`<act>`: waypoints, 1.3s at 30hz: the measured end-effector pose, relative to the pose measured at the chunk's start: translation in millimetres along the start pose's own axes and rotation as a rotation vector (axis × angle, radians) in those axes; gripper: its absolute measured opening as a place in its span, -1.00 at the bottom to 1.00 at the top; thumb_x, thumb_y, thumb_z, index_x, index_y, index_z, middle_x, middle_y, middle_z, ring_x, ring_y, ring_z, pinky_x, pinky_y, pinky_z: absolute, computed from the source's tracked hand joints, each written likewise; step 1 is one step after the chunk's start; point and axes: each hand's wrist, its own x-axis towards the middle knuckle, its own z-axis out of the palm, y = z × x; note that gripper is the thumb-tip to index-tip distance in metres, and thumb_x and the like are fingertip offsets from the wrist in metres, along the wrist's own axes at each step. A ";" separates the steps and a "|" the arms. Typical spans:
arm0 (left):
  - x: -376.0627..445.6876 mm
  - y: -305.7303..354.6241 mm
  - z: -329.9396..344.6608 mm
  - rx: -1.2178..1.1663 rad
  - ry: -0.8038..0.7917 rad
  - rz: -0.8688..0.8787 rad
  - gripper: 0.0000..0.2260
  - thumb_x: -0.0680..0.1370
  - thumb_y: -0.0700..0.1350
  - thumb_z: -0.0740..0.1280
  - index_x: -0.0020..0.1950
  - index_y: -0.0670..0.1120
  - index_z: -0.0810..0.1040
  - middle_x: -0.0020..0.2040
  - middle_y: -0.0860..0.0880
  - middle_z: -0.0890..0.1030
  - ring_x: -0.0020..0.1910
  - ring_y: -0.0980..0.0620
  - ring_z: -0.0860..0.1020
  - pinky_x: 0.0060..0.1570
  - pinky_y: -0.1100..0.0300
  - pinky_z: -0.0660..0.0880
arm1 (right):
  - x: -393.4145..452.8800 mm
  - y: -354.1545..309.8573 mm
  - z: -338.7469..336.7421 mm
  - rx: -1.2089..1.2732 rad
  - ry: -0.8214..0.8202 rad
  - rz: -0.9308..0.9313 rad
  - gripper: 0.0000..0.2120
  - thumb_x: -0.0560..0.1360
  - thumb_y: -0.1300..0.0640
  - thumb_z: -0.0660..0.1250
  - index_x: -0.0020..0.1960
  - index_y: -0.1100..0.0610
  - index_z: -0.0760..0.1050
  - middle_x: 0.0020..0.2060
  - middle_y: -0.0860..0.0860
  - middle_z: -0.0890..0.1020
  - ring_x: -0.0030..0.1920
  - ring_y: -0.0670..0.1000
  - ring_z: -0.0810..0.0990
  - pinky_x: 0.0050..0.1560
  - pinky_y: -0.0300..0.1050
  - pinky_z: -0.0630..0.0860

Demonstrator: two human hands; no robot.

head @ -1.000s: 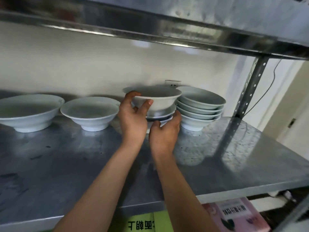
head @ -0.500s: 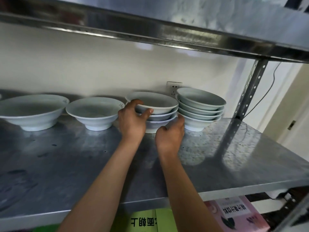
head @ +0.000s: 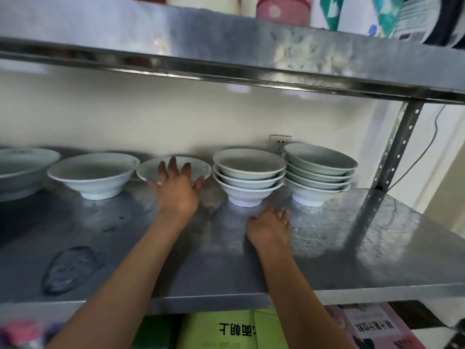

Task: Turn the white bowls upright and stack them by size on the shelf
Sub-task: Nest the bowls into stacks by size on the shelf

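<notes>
Upright white bowls line the back of the metal shelf (head: 352, 248). My left hand (head: 176, 190) spreads over the near rim of a small single bowl (head: 196, 165), fingers and thumb gripping its edge; the hand hides the bowl's base. Right of it stands a stack of three bowls (head: 249, 172), then a taller stack of several bowls (head: 319, 170). Left of my hand sits a wider single bowl (head: 93, 172), and a large bowl (head: 22, 167) is cut off at the left edge. My right hand (head: 268, 226) rests on the shelf before the three-bowl stack, holding nothing.
An upper metal shelf (head: 226, 59) hangs low over the bowls. A perforated post (head: 397, 147) stands at the right rear, and a wall outlet (head: 279, 142) shows behind the stacks. A green box (head: 226, 328) and a pink box (head: 372, 326) lie below.
Both hands have left the three-bowl stack. My left hand moved left onto the small single bowl; my right hand dropped onto the shelf. The view has pulled back.
</notes>
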 end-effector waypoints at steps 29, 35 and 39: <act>-5.5 -29.8 -17.7 -0.948 0.459 -0.269 -0.56 0.16 0.08 0.63 -0.13 0.04 0.48 -0.02 -0.12 0.58 -0.16 0.02 0.53 -0.17 0.13 0.57 | 3.1 2.3 5.2 -0.141 -0.030 -0.039 -0.45 0.56 -0.05 0.09 0.47 0.20 0.24 0.49 0.21 0.25 0.52 0.20 0.12 0.52 0.14 -0.01; -0.3 -11.2 -43.4 -1.219 0.671 -0.260 -0.60 0.21 -0.02 0.63 -0.19 0.22 0.46 0.13 -0.19 0.53 0.13 -0.10 0.56 -0.09 0.21 0.61 | 3.4 -0.8 5.3 -0.155 -0.034 -0.031 -0.45 0.55 -0.06 0.07 0.47 0.18 0.23 0.49 0.22 0.24 0.52 0.22 0.12 0.51 0.17 -0.03; 6.8 13.3 -56.1 -1.247 0.624 -0.263 -0.60 0.26 -0.11 0.62 -0.08 -0.03 0.45 0.10 -0.24 0.53 0.07 -0.07 0.56 -0.20 0.40 0.52 | 4.1 -1.2 6.8 -0.153 -0.022 -0.032 -0.44 0.55 -0.07 0.06 0.48 0.17 0.22 0.49 0.21 0.24 0.51 0.21 0.13 0.51 0.18 -0.03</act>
